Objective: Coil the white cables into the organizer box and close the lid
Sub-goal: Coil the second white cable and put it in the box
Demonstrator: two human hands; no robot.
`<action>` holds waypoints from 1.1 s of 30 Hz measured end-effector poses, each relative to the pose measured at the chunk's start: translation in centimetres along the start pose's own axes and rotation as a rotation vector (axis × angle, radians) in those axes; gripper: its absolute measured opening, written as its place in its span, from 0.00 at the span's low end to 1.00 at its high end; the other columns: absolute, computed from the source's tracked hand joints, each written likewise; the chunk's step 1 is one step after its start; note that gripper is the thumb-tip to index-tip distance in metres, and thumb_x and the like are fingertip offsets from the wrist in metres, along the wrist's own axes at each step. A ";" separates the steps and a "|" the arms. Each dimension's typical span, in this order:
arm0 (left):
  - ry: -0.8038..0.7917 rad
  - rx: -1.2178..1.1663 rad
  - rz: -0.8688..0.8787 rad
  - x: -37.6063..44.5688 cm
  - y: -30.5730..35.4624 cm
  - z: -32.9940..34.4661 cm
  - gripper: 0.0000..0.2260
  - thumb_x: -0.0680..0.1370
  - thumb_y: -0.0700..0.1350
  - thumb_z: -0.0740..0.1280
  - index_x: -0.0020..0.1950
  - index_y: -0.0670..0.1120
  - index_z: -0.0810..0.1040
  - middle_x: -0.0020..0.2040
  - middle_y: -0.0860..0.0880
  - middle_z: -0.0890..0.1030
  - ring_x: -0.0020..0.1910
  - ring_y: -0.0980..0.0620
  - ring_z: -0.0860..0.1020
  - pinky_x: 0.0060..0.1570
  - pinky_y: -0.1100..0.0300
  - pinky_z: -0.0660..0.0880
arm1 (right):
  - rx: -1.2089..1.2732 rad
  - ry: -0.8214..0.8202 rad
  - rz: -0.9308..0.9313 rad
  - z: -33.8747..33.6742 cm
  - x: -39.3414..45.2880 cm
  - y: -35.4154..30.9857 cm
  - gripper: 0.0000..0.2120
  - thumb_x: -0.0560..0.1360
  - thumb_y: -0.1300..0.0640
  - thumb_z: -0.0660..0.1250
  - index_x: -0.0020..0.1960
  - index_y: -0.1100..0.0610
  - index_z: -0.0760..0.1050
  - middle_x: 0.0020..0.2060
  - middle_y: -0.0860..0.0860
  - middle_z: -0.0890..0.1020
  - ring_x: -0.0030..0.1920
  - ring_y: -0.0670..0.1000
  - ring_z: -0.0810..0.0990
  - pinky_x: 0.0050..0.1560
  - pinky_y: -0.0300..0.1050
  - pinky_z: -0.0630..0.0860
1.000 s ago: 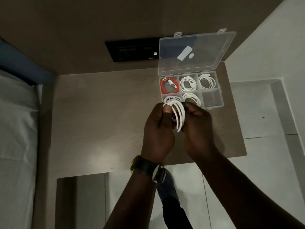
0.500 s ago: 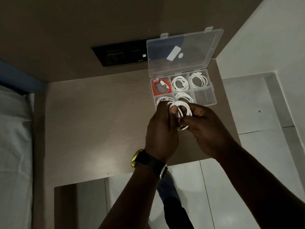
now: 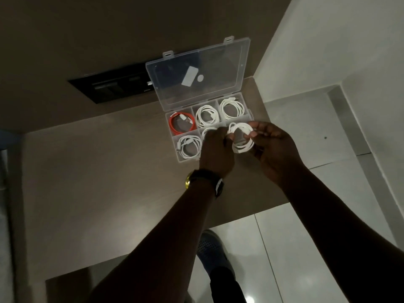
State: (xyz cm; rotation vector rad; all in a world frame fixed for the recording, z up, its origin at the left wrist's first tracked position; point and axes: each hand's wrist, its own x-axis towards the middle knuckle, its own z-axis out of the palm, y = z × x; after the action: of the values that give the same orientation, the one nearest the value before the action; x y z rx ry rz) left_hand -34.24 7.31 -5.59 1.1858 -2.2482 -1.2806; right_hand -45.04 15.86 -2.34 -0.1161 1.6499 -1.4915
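A clear plastic organizer box sits at the far right of a wooden desk, its lid standing open against the wall. Its compartments hold an orange coiled cable and white coils at back middle, back right and front left. My left hand and my right hand together pinch a coiled white cable just over the front right compartment. The front middle compartment is mostly hidden by my left hand.
The wooden desk stretches left of the box. A black wall socket panel sits behind it. White floor tiles lie to the right and below, with my shoe under the desk edge. A wristwatch is on my left wrist.
Both hands have carried the white coil forward and to the right, from in front of the box to over its front right compartment. The coil now lies flatter.
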 end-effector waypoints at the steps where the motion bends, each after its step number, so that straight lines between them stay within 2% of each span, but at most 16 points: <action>1: 0.041 0.112 0.024 1.0 -0.1 0.7 0.13 0.78 0.44 0.59 0.46 0.37 0.78 0.47 0.34 0.77 0.48 0.36 0.75 0.49 0.48 0.69 | -0.008 0.023 -0.011 -0.2 1.1 -0.3 0.11 0.77 0.70 0.64 0.53 0.58 0.80 0.48 0.56 0.85 0.48 0.52 0.84 0.49 0.46 0.79; 3: 0.082 0.306 0.057 2.8 -0.1 1.6 0.10 0.77 0.43 0.60 0.46 0.39 0.79 0.50 0.34 0.76 0.51 0.35 0.73 0.50 0.49 0.67 | -0.034 0.054 -0.038 -0.5 3.1 -0.7 0.11 0.76 0.71 0.65 0.49 0.58 0.81 0.45 0.55 0.85 0.44 0.51 0.85 0.45 0.44 0.80; 5: 0.023 0.351 0.061 4.2 0.1 2.3 0.09 0.77 0.41 0.61 0.47 0.39 0.80 0.52 0.33 0.75 0.51 0.32 0.74 0.52 0.48 0.67 | -0.101 0.086 -0.096 -0.7 4.7 -0.7 0.11 0.74 0.71 0.67 0.46 0.57 0.82 0.40 0.53 0.86 0.41 0.49 0.85 0.42 0.44 0.80; 7: -0.016 0.306 0.011 5.2 0.4 2.8 0.08 0.77 0.38 0.61 0.49 0.37 0.80 0.55 0.33 0.75 0.50 0.34 0.76 0.52 0.49 0.70 | -0.231 0.120 -0.195 -1.1 5.9 -0.3 0.08 0.72 0.66 0.71 0.46 0.55 0.84 0.41 0.52 0.87 0.43 0.51 0.86 0.45 0.50 0.82; 10: 0.054 0.231 -0.042 5.6 1.2 2.9 0.08 0.76 0.36 0.62 0.49 0.39 0.81 0.53 0.35 0.77 0.50 0.38 0.77 0.48 0.50 0.72 | -0.410 0.132 -0.329 -1.6 6.7 0.0 0.08 0.71 0.59 0.73 0.50 0.53 0.84 0.45 0.51 0.88 0.48 0.53 0.86 0.54 0.59 0.82; 13: 0.072 0.159 -0.085 5.6 1.1 2.9 0.08 0.76 0.39 0.64 0.45 0.40 0.83 0.47 0.38 0.81 0.48 0.40 0.79 0.45 0.51 0.74 | -0.504 0.146 -0.363 -1.8 6.9 0.3 0.10 0.71 0.58 0.71 0.52 0.52 0.84 0.45 0.49 0.88 0.48 0.50 0.86 0.53 0.59 0.82; 18: 0.064 -0.155 -0.348 6.3 2.3 2.4 0.08 0.74 0.46 0.70 0.38 0.44 0.82 0.38 0.41 0.84 0.42 0.42 0.82 0.46 0.49 0.79 | -0.441 0.134 -0.432 -2.1 6.9 0.1 0.07 0.72 0.59 0.72 0.49 0.51 0.84 0.42 0.52 0.87 0.45 0.55 0.85 0.48 0.62 0.81; 20: 0.044 -0.251 -0.401 6.6 2.8 2.4 0.10 0.73 0.48 0.69 0.32 0.46 0.80 0.36 0.41 0.84 0.40 0.40 0.83 0.46 0.46 0.80 | -0.453 0.156 -0.448 -2.3 7.0 -0.4 0.07 0.71 0.59 0.72 0.49 0.51 0.84 0.42 0.52 0.87 0.44 0.56 0.85 0.46 0.60 0.81; 21: 0.024 -0.270 -0.410 6.7 2.9 2.5 0.10 0.73 0.47 0.68 0.33 0.46 0.80 0.36 0.40 0.84 0.41 0.38 0.83 0.47 0.45 0.80 | -0.483 0.171 -0.452 -2.4 7.1 -0.5 0.07 0.71 0.58 0.72 0.49 0.52 0.84 0.41 0.52 0.87 0.43 0.55 0.85 0.45 0.60 0.81; 24: -0.047 -0.187 -0.393 6.7 2.7 2.7 0.10 0.76 0.41 0.62 0.48 0.39 0.82 0.45 0.37 0.84 0.46 0.37 0.83 0.49 0.45 0.80 | -0.625 0.210 -0.440 -2.6 7.2 -0.2 0.07 0.72 0.58 0.72 0.49 0.50 0.84 0.42 0.48 0.87 0.44 0.51 0.85 0.48 0.56 0.82; 26: -0.041 -0.155 -0.378 6.3 2.7 2.6 0.11 0.75 0.39 0.62 0.51 0.38 0.82 0.47 0.37 0.84 0.47 0.37 0.83 0.49 0.45 0.81 | -0.730 0.212 -0.440 -2.5 7.3 0.0 0.08 0.73 0.58 0.72 0.50 0.50 0.84 0.44 0.48 0.88 0.45 0.49 0.85 0.49 0.53 0.82; 31: 0.053 -0.219 -0.399 5.5 1.4 3.4 0.08 0.67 0.48 0.62 0.41 0.47 0.79 0.38 0.42 0.84 0.39 0.39 0.83 0.44 0.43 0.81 | -0.912 0.166 -0.530 -2.2 7.7 0.0 0.09 0.72 0.59 0.71 0.51 0.51 0.85 0.46 0.49 0.88 0.46 0.51 0.85 0.48 0.46 0.80; 33: 0.086 -0.229 -0.400 5.0 1.5 3.6 0.04 0.68 0.47 0.64 0.41 0.49 0.76 0.38 0.43 0.83 0.38 0.40 0.83 0.42 0.43 0.81 | -0.935 0.148 -0.564 -2.2 7.6 0.3 0.09 0.72 0.61 0.71 0.50 0.52 0.85 0.47 0.51 0.88 0.48 0.52 0.85 0.51 0.43 0.79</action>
State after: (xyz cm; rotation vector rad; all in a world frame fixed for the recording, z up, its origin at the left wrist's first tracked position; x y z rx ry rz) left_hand -40.23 5.90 -7.03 1.6166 -1.8005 -1.5449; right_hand -50.93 13.07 -6.91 -1.0692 2.4504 -0.9730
